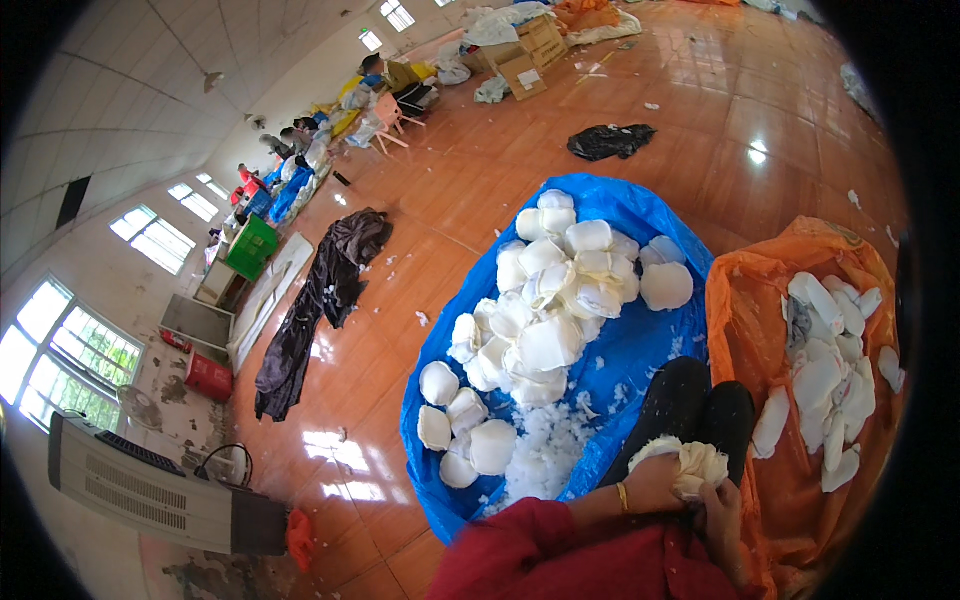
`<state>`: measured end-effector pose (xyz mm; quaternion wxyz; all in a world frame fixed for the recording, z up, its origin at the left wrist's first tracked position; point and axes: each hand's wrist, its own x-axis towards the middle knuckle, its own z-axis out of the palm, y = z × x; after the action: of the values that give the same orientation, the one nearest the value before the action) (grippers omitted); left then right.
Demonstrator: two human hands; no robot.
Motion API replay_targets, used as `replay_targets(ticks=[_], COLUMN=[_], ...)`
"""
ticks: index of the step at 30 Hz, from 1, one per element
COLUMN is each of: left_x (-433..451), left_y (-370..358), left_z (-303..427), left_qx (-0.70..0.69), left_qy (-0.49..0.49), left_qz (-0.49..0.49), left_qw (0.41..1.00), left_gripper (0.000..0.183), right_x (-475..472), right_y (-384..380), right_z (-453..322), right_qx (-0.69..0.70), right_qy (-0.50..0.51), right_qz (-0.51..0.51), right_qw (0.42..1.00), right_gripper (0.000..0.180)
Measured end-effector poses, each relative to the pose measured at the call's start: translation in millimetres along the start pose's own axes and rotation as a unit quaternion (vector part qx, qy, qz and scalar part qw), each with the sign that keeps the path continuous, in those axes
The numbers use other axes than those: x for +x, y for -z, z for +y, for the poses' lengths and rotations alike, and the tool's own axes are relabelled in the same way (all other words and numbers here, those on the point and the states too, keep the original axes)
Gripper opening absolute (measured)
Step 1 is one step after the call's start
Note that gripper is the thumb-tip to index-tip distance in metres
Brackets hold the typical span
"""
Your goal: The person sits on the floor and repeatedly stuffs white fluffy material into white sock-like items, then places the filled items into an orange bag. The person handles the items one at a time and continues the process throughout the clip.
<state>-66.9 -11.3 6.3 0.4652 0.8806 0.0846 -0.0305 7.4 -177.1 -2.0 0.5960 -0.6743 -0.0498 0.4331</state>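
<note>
Above my lap, my left hand [654, 482] is closed around a crumpled cream fabric piece [701, 469]. White fluffy edges show on the far side of that hand. Fingers of my right hand [721, 510] pinch the near right edge of the same piece. Left of my legs a blue plastic sheet or sack [637, 367] bears a heap of plump white cushion-like pads [551, 341]. Loose white fibre stuffing [551, 450] lies on it near my knees. To my right, an orange woven sack [739, 300] holds flatter white pieces [821, 382].
Dark cloth [322, 307] and a black plastic bag [611, 142] lie on the tiled floor. A grey-white appliance cabinet [142, 484] and a green crate [253, 249] stand along the left wall. Cardboard boxes [525, 67], a pink chair [390, 116] and several people are farther off.
</note>
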Motion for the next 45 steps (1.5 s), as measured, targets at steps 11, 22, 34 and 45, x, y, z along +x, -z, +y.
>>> replay_targets(ticks=[11, 22, 34, 45], left_x=[2, 15, 5, 30], left_y=[43, 10, -4, -6], left_z=[33, 24, 0, -16], left_qx=[-0.233, -0.415, -0.468, -0.287], left_qy=[-0.133, -0.089, 0.032, -0.012], left_qz=[-0.252, -0.382, -0.317, -0.43], left_qw=[0.93, 0.821, 0.824, 0.856], left_gripper=[0.046, 0.033, 0.037, 0.044], right_x=[-18, 8, -7, -36], right_y=[-3, 17, 52, 58], right_z=[-96, -18, 1, -5], right_qx=[-0.225, -0.118, -0.017, 0.03], right_qy=[0.427, 0.164, -0.017, -0.157], right_qz=[0.013, -0.146, -0.231, -0.251], right_qw=[0.876, 0.969, 0.973, 0.955], right_gripper=[0.018, 0.026, 0.065, 0.087])
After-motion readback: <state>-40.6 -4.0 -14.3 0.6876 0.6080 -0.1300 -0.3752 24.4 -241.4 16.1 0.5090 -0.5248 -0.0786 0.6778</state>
